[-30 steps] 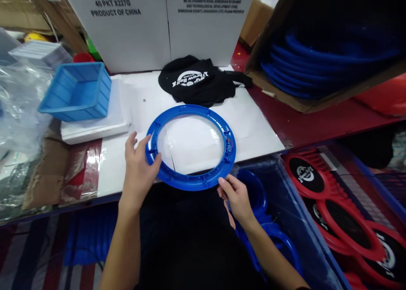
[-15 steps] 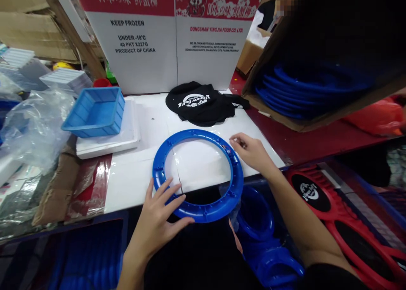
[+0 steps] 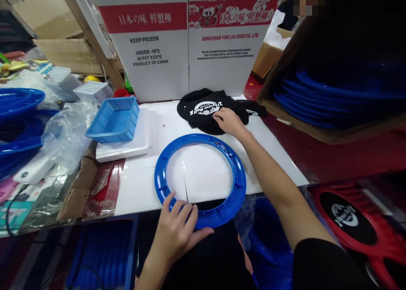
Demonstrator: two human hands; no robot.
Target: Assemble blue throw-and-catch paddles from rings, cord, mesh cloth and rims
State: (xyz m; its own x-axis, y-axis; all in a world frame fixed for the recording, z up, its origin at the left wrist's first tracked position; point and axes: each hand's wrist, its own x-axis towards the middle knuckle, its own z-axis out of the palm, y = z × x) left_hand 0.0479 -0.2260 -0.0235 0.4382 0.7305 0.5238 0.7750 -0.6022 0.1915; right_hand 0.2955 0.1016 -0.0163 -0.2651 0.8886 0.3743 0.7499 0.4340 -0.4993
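Observation:
A blue plastic ring (image 3: 239,197) lies on the white work surface, its near part sticking out over the front edge. My left hand (image 3: 179,226) is closed on the near left rim, fingers over the top and thumb along the outer edge. Behind the ring is a crumpled stack of black fabric covers (image 3: 196,108) with white "Throw Ball" lettering. My right hand (image 3: 230,121) has its fingers drawn together on the front part of the fabric, pinching it; the fingertips are partly hidden. Small metallic bits (image 3: 221,145) sit on the ring's far right rim.
A light blue bin (image 3: 116,120) rests on a white foam slab (image 3: 139,144) at left. A large white carton (image 3: 158,80) stands behind. On the right, a tilted cardboard box (image 3: 304,129) holds blue rings. Red framed pieces (image 3: 377,239) lie below right. A plastic bag (image 3: 72,129) lies far left.
My right hand has moved from the ring's right rim up and left onto the black fabric. My left hand's fingers have curled more around the rim. The view has shifted slightly.

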